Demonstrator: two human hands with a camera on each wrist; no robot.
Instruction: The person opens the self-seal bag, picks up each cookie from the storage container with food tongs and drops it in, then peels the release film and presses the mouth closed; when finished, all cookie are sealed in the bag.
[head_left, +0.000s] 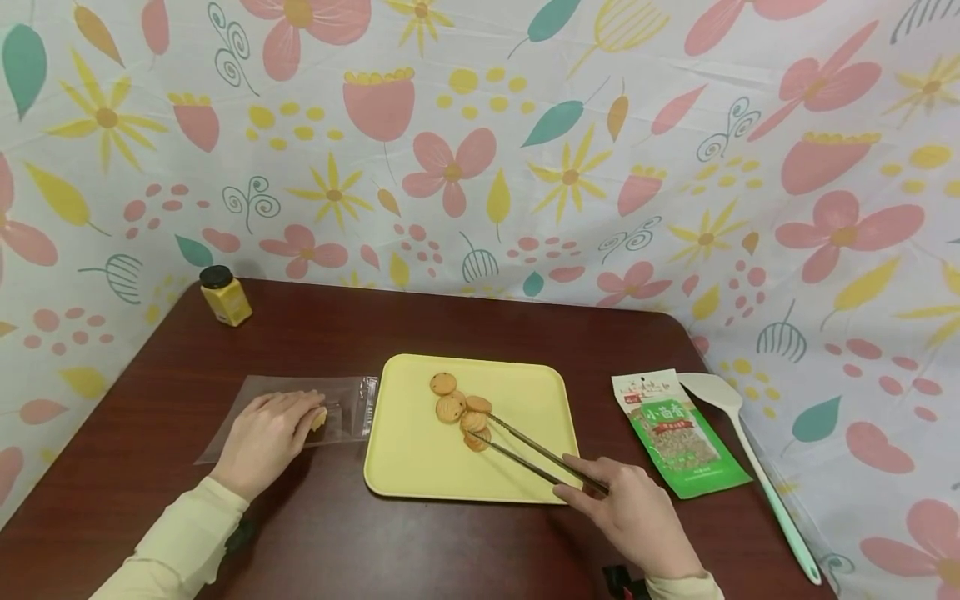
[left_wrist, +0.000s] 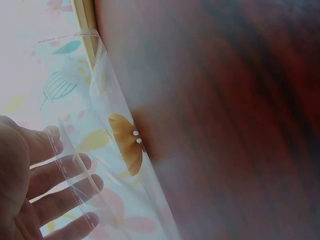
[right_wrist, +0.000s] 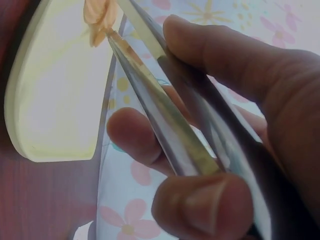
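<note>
My left hand (head_left: 268, 437) lies over a clear plastic bag (head_left: 343, 388), fingers extended. The left wrist view shows the bag's film crossing the spread fingers (left_wrist: 67, 175). A golden cookie (left_wrist: 125, 145) shows through the plastic, close to the fingertips in the head view. My right hand (head_left: 633, 508) grips metal tongs (head_left: 542, 451) with thumb and fingers. The slightly parted tong tips are at the near cookies on a yellow tray (head_left: 420, 471). Several round cookies (head_left: 442, 383) cluster there, some overlapping.
A green and white seasoning packet (head_left: 678, 433) lies right of the tray, beside a white spatula (head_left: 765, 471) with a mint handle. A yellow jar (head_left: 226, 297) with a black lid stands at the back left of the dark table (head_left: 360, 542). Patterned cloth (head_left: 465, 167) hangs behind.
</note>
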